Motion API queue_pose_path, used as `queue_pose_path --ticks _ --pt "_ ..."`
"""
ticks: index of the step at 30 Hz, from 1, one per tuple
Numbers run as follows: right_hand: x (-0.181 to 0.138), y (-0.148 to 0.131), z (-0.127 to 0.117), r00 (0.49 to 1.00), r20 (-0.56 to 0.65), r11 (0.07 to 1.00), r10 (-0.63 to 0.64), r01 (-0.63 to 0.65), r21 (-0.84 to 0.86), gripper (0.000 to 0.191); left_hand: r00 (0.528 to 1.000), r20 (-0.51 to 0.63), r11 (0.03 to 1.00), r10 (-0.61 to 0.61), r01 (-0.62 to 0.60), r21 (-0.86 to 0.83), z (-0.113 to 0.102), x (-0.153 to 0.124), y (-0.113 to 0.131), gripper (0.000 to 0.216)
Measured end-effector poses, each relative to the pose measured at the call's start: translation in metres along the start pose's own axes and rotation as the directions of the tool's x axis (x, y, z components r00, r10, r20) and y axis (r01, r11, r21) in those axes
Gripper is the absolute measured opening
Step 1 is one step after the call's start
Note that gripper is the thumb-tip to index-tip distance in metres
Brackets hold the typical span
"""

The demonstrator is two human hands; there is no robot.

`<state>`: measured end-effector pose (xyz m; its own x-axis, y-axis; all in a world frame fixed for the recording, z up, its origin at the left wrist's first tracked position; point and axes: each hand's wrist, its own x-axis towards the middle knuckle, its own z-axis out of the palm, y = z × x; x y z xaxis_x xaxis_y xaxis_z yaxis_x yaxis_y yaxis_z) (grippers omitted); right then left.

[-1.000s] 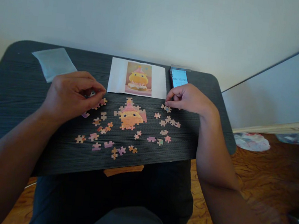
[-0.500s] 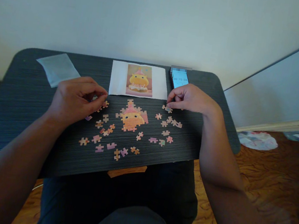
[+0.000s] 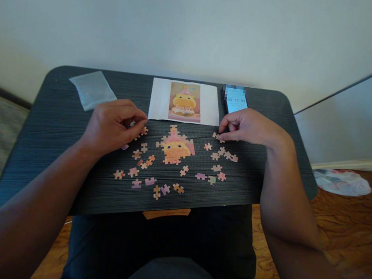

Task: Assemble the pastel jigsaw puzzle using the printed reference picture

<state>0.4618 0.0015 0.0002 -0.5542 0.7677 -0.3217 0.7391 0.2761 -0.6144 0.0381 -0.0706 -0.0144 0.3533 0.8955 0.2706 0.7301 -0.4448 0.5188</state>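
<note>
Lying at the centre of the frame, the joined section (image 3: 176, 147) is part-complete: pink hat, yellow head and both eyes are in place, with some pink background at its right side. Measured against the printed picture (image 3: 184, 102) at upper centre, the iced cake and most of the surround are outstanding. Loose pieces sit unjoined in a left-hand group (image 3: 136, 154) running to lower centre, and in a right-hand group (image 3: 216, 168). Progress is judged under half. The left hand (image 3: 114, 122), left of centre, is narrow, thumb and forefinger drawn together over pieces; whether one is pinched cannot be told. The right hand (image 3: 248, 127), right of centre, has curled fingers, its thumb at a loose piece (image 3: 215, 135); its hold cannot be confirmed.
</note>
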Motion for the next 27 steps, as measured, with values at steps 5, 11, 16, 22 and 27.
queue_pose_path --ticks 5,11,16,22,27 --pt "0.002 0.001 0.001 1.0 0.005 1.0 -0.027 0.027 -0.003 0.028 0.999 -0.007 1.0 0.031 -0.031 0.004 0.0 0.0 -0.002 0.012" --pt "-0.001 -0.004 0.001 1.0 -0.015 1.0 -0.021 0.021 0.013 0.025 0.996 -0.022 0.996 0.081 -0.081 0.025 0.001 -0.001 -0.006 0.011" --pt "-0.005 -0.005 -0.002 0.995 -0.092 0.999 -0.048 0.046 -0.027 0.024 0.999 -0.004 0.997 0.054 -0.053 0.049 0.001 0.0 -0.003 0.015" --pt "-0.007 -0.011 -0.005 0.996 -0.087 0.999 -0.028 0.025 -0.03 0.026 0.994 -0.033 0.994 0.1 -0.098 0.047 0.0 0.001 -0.001 0.015" --pt "-0.007 -0.013 -0.004 0.994 -0.097 0.998 -0.055 0.053 -0.022 0.021 0.998 -0.013 0.997 0.061 -0.06 0.05 0.0 0.0 -0.002 0.015"
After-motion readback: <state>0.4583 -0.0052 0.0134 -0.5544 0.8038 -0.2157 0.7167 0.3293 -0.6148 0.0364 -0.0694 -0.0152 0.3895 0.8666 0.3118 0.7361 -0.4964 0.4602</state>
